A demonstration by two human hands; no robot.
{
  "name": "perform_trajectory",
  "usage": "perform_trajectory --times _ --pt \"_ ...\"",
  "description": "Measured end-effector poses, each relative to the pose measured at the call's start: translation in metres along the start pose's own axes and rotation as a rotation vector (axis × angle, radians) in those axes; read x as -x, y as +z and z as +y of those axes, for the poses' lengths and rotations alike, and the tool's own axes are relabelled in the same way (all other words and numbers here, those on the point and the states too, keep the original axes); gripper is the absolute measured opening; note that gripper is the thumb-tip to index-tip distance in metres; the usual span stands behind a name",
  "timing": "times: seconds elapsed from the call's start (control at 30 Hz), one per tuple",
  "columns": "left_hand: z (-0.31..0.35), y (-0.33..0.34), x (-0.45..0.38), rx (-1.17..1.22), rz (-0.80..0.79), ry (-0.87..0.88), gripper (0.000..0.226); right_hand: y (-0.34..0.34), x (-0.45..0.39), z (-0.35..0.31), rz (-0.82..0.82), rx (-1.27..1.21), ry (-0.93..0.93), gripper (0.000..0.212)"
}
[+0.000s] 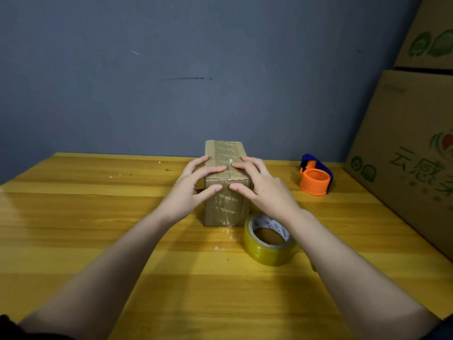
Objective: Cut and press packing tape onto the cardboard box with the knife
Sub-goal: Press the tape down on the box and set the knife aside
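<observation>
Two bare forearms reach forward from the bottom of the view across a yellow wood-grain counter (98, 217), a dark sleeve edge showing at each lower corner. Both hands rest on a small cardboard box (226, 207) standing in the middle of the counter with its long side running away from the viewer. On the box's near top edge, the left hand (193, 185) lies with fingers straight and spread, its thumb flat against the front face; the right hand (259, 185) mirrors it, fingers extended over the top and thumb pressed on the front, so neither hand grips anything. Their fingertips almost meet at the centre seam, where a strip of clear printed packing tape (224, 148) runs along the top and down the front; the repeated print on it is too small to read. Just beside the box's near right corner, partly under the right wrist, a roll of clear yellowish tape (268, 249) lies flat, with blue lettering on its white core that cannot be made out. Farther right, well apart from the box, sits an orange and blue tape dispenser (316, 177). Large cardboard cartons (402, 133) are stacked at the right edge, printed with green leaf motifs and green Chinese characters, the first two reading 云感. A plain grey-blue wall (171, 69) with a dark scuff mark stands behind the counter.
</observation>
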State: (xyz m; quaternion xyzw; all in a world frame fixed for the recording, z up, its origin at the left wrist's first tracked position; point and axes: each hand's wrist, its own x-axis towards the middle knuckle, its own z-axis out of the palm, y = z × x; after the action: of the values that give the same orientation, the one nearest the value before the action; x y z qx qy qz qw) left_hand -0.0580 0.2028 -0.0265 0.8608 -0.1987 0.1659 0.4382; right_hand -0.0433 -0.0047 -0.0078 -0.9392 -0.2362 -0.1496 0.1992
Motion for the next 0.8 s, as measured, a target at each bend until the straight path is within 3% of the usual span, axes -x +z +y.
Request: perform_trajectory --times 0.2,0.43,0.53,0.7,0.8 --pt "-0.004 0.005 0.003 -0.094 -0.031 0.028 0.070 0.002 0.001 0.001 -0.019 0.087 -0.022 0.079" --pt "0.000 0.006 0.005 -0.194 -0.042 0.032 0.079 -0.001 0.004 -0.007 -0.007 0.223 -0.006 0.088" --pt "0.005 0.007 0.006 -0.225 -0.028 0.009 0.076 0.001 0.004 -0.011 0.009 0.218 0.024 0.080" --pt "0.014 0.014 0.004 -0.150 0.087 -0.051 0.051 0.002 0.002 -0.015 0.066 0.048 0.073 0.057" --pt "0.016 0.016 0.003 -0.185 0.105 -0.068 0.051 0.004 0.002 -0.015 0.084 0.051 0.066 0.055"
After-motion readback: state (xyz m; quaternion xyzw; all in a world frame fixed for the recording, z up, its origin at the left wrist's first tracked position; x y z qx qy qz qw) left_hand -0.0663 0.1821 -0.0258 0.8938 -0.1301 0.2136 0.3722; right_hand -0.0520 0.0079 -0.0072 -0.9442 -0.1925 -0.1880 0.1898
